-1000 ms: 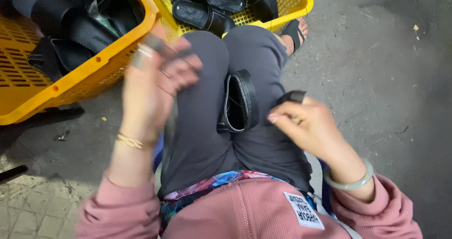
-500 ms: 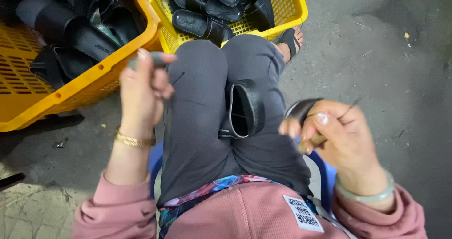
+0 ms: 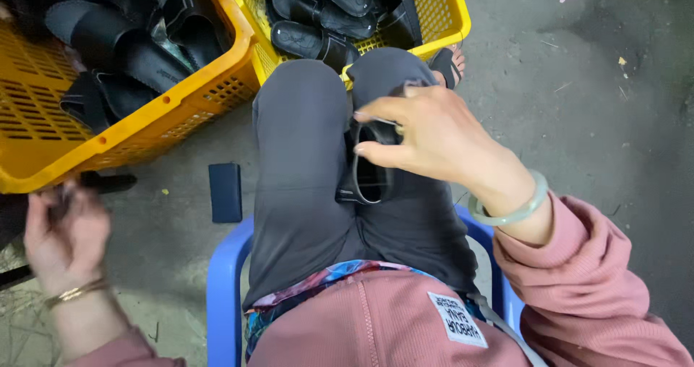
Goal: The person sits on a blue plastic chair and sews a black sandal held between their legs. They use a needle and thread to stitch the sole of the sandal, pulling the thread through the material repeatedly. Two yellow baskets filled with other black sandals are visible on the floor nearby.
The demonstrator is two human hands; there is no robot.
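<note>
Your right hand (image 3: 434, 139) is on the black sandal (image 3: 369, 168) that lies in your lap, between your two legs. Your thumb and first finger are pinching the top of the sandal's strap, and your other fingers are spread out above it. A pale green bangle (image 3: 510, 208) sits on that wrist, next to your pink sleeve (image 3: 593, 280).

Your left hand (image 3: 65, 230) is out to the side, low down by the ground. It is curled shut around something dark and thin, but the picture is blurry there, so you cannot tell what the thing is. A gold bracelet (image 3: 76, 292) is on that wrist.

You are sitting on a blue plastic chair (image 3: 224, 295). Your legs are in dark grey trousers (image 3: 300, 165).

Two yellow crates stand in front of you, side by side and touching. The left crate (image 3: 173, 114) is full of black sandals (image 3: 123, 45) all piled up. The right crate (image 3: 448, 20) is just past your knees and holds more black sandals (image 3: 318, 38). Your foot (image 3: 448, 63) in a sandal peeks out beside the right crate.

A small dark flat thing (image 3: 225, 192) lies on the grey ground (image 3: 593, 100), between the left crate and the chair.
</note>
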